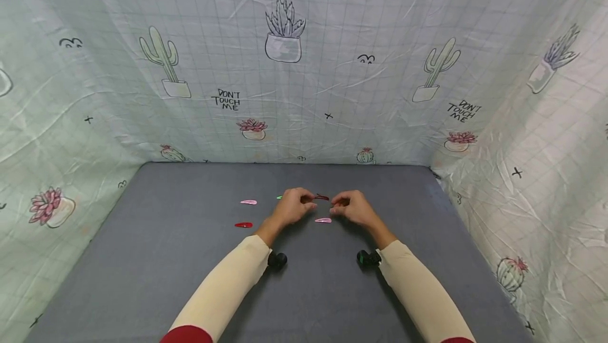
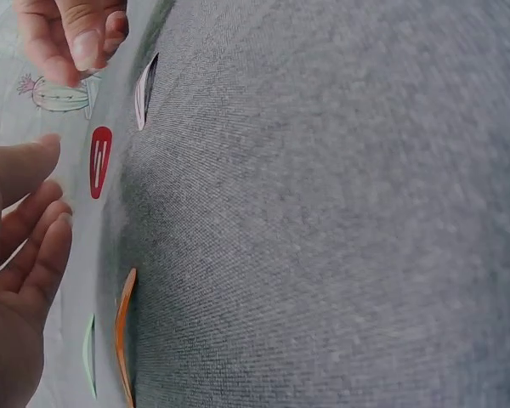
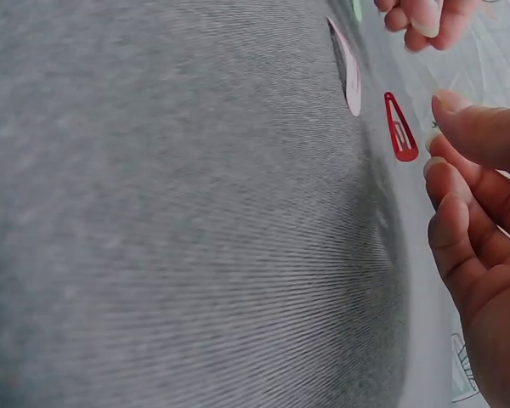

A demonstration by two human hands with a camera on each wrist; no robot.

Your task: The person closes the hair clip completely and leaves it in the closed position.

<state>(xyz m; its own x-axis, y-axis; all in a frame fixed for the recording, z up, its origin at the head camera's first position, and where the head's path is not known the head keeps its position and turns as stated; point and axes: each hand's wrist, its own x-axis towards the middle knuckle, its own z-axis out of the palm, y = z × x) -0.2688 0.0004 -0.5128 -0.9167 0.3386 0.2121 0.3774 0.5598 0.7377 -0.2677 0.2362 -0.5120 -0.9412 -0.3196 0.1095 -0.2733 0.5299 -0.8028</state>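
Observation:
A dark red snap hair clip [image 1: 322,197] lies on the grey table between my two hands. My left hand [image 1: 292,207] is just left of it, thumb and fingers apart with nothing between them in the left wrist view. On the other side, my right hand [image 1: 352,208] has its fingers loosely bent and its thumb apart from them; I see nothing held there. Nearer to me lies a pink hair clip [image 1: 323,220]. An orange hair clip [image 2: 123,340] and a pale green hair clip [image 2: 89,357] lie by my left hand; in the head view that hand hides the orange one.
Farther left lie another pink hair clip [image 1: 248,202] and a bright red hair clip [image 1: 244,225]. The grey table [image 1: 166,258] meets a patterned curtain [image 1: 304,79] at the back and sides. Each wrist wears a small black camera.

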